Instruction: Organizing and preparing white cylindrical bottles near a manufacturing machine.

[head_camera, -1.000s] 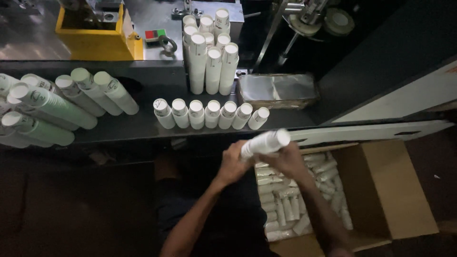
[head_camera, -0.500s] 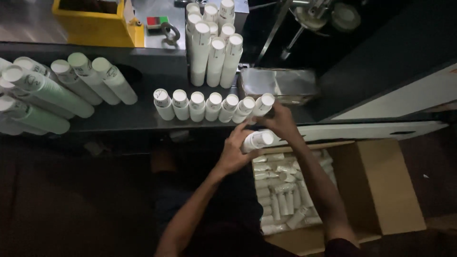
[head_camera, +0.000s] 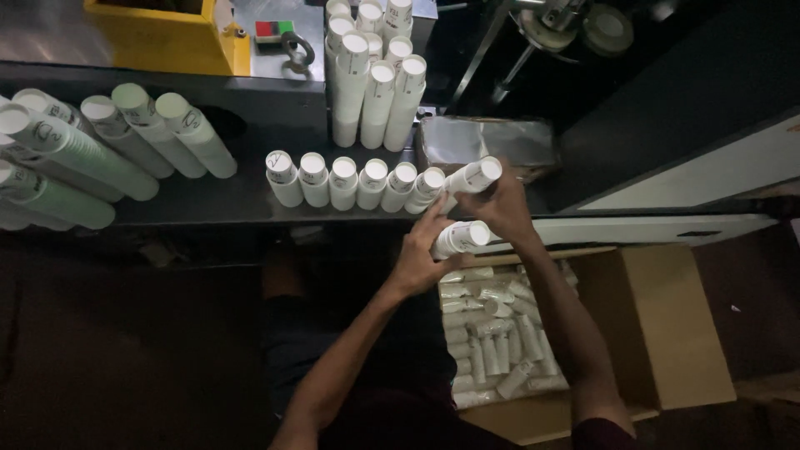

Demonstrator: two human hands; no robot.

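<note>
My left grip [head_camera: 423, 260] clenches one tube [head_camera: 461, 237]; my right grip [head_camera: 500, 206] clasps another tube [head_camera: 471, 177], just beside the row [head_camera: 354, 182].

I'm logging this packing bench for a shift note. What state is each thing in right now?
left hand: gripping a white tube
right hand: setting another tube at the row's end
tube row: standing on the shelf
cardboard box: open, holding tubes
</note>
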